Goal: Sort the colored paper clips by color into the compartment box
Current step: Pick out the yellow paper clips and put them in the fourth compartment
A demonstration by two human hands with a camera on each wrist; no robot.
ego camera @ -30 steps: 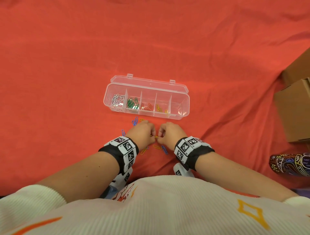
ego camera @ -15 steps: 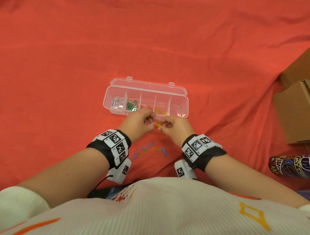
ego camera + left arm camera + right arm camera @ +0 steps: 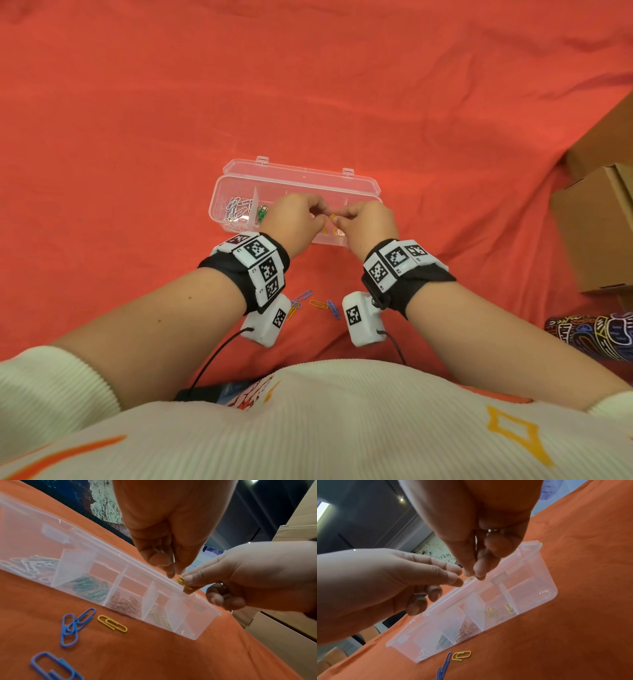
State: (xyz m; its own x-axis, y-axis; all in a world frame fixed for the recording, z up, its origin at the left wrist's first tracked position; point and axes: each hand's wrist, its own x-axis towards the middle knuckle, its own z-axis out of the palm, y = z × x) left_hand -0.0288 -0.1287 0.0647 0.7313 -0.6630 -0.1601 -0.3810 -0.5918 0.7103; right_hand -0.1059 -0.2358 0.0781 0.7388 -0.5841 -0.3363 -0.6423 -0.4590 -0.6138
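While both of our hands hover over the clear plastic compartment box (image 3: 239, 178), our right hand (image 3: 368, 222) pinches a small yellow paper clip (image 3: 181, 581) between thumb and forefinger, its other fingers curled under. Our left hand (image 3: 294, 219) meets it fingertip to fingertip with its fingers drawn narrow; whether it also grips the clip we cannot tell, since the contact is blurred in the wrist views. The held clip sits above the box's fourth section from our left, where a few yellow clips (image 3: 508, 607) already lie. White clips (image 3: 236, 209) fill the leftmost section, green clips (image 3: 89, 585) the next, reddish clips (image 3: 125, 603) the third, and the rightmost section looks bare. The box's lid (image 3: 301, 174) is folded open at the far side. Near our body, loose on the wrinkled red-orange cloth (image 3: 137, 102) that covers the whole surface, lie blue clips (image 3: 75, 626) and a yellow clip (image 3: 112, 623), just short of the box. Brown cardboard boxes (image 3: 596, 226) stand at our right, with a dark patterned cylinder (image 3: 596, 332) below them. Beyond the cloth, the wrist views show a dim room with a ceiling light (image 3: 323, 510).
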